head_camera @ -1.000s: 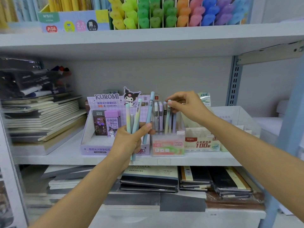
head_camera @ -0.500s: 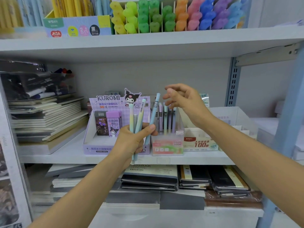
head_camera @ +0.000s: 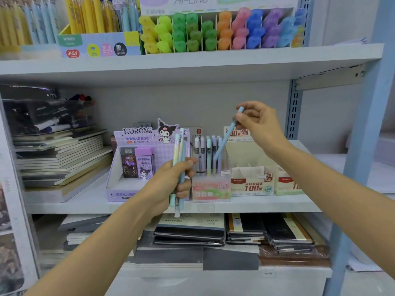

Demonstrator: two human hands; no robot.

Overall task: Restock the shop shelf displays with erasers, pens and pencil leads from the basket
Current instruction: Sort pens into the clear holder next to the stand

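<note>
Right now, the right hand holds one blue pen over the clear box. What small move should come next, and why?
Probably lower the blue pen into the clear box and release it. The right hand pinches its top end, and it slants down with its lower tip among the upright pens standing there. The left hand grips a bunch of pens for later.

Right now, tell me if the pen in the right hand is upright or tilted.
Tilted. The right hand pinches the blue pen by its top; it slants down-left toward the clear box.
</note>
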